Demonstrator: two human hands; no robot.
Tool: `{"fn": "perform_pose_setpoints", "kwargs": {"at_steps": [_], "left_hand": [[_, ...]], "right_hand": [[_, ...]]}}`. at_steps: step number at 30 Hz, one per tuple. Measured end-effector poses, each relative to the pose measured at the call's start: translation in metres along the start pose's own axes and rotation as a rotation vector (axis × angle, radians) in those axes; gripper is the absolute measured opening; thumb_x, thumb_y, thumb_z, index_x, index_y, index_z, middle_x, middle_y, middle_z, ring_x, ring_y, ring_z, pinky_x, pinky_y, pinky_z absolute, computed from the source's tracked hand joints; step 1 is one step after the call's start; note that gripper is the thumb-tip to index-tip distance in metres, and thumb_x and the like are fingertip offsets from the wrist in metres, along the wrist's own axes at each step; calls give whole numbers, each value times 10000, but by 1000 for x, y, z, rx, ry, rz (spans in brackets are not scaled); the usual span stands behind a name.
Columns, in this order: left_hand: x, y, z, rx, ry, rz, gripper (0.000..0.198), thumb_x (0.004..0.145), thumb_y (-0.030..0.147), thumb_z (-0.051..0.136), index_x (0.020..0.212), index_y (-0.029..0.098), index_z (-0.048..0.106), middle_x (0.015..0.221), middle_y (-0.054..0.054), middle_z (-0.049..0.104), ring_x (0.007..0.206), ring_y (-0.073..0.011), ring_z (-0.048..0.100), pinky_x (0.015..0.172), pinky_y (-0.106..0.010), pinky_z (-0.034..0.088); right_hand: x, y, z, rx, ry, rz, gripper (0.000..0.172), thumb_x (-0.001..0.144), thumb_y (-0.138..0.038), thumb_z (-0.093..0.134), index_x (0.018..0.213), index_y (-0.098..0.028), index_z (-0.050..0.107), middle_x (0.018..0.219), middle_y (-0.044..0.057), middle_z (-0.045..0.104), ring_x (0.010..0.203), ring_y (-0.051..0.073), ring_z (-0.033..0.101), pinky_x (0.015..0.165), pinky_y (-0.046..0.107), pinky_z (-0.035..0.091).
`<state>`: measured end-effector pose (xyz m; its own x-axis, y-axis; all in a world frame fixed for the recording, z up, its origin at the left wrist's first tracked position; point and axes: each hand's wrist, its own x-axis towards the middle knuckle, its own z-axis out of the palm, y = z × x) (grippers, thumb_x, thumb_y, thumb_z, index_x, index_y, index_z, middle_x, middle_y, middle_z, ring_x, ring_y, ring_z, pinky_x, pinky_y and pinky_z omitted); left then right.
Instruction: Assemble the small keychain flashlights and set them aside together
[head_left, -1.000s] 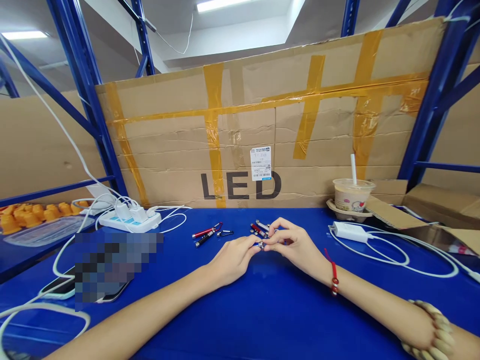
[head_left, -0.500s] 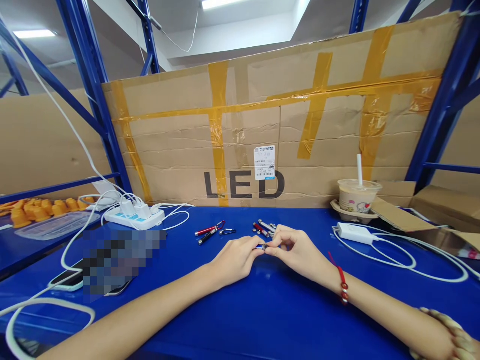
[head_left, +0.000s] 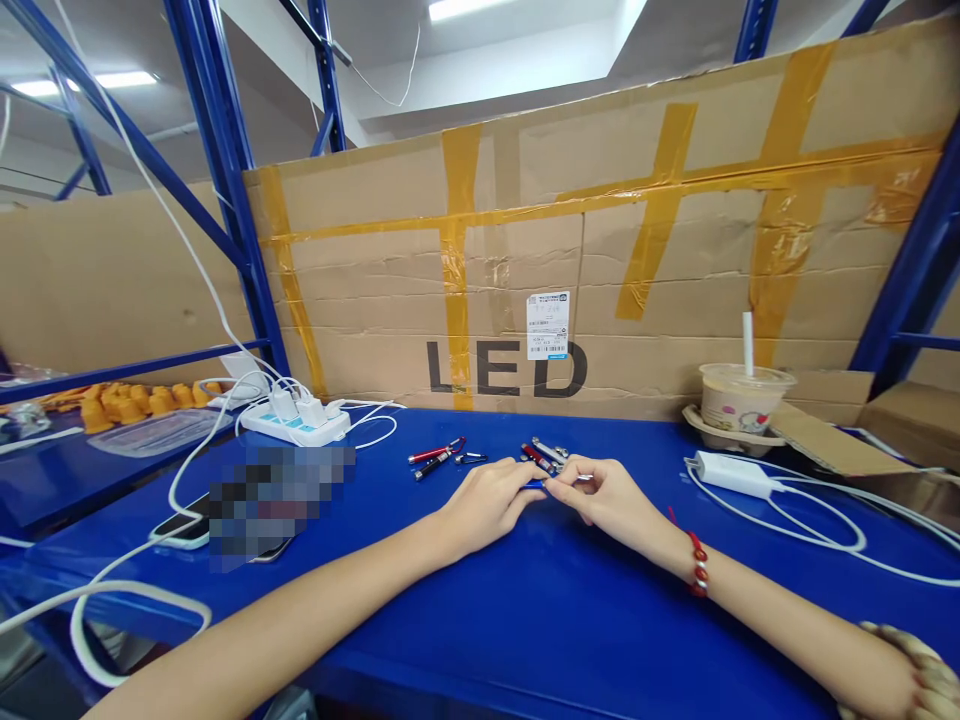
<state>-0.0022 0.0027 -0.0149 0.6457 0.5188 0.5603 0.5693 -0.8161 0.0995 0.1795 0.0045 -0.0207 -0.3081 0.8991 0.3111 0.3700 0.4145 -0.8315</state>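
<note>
Two bare hands are meeting at the middle of the glossy blue tabletop [head_left: 525,620], fingertips almost touching. The left hand [head_left: 487,500] is lying low on the surface with its fingers curled in, pinching one end of a small blue cylindrical piece [head_left: 537,484]. The right hand [head_left: 609,495] is likewise mostly closed, its thumb and forefinger gripping the other end of that piece. The piece is sitting just above the tabletop between the two hands; its details are too small to make out. A red beaded bracelet [head_left: 699,566] is circling the right wrist.

Just behind the hands, a little cluster of slim red and silver pen-shaped lights [head_left: 543,456] is lying on the table. Further left, a red pen light with a clip ring [head_left: 433,454] is resting beside a black one [head_left: 432,466]. A white power strip with plugged-in chargers [head_left: 295,424] is sitting at the far left. A white charger block with coiled cable [head_left: 731,474] is lying to the right, near a plastic drink cup with a white straw [head_left: 744,398]. A taped brown cardboard wall printed "LED" [head_left: 637,280] is standing behind everything.
</note>
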Motion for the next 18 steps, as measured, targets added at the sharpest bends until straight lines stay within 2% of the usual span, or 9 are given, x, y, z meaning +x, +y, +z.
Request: {"fn": "perform_pose_setpoints", "kwargs": {"at_steps": [5,11,18], "left_hand": [[1,-1,1,24,11,-18,217,887,289,391,1020,179,522,942,-20,626,810,-145,556,738,-251,442],[2,5,-3,-23,-14,-48,248,897,302,367,1087,189,481,1062,-24,596,926,-144,560,810,-261,444],[2,6,-5,-43,-34,-69,270,907,294,337,1133,191,444,1097,-33,583,986,-151,552,843,-274,441]], "right_hand": [[2,0,-2,77,-28,56,425,681,-558,555,656,-135,520,391,-55,374,376,56,323,427,211,214],[1,-3,-3,151,-19,84,447,659,-586,567,633,-147,486,390,-67,360,376,47,298,429,213,189],[1,-7,-2,176,-25,141,490,610,-632,579,651,-150,494,398,-66,364,382,49,278,434,217,168]]}}
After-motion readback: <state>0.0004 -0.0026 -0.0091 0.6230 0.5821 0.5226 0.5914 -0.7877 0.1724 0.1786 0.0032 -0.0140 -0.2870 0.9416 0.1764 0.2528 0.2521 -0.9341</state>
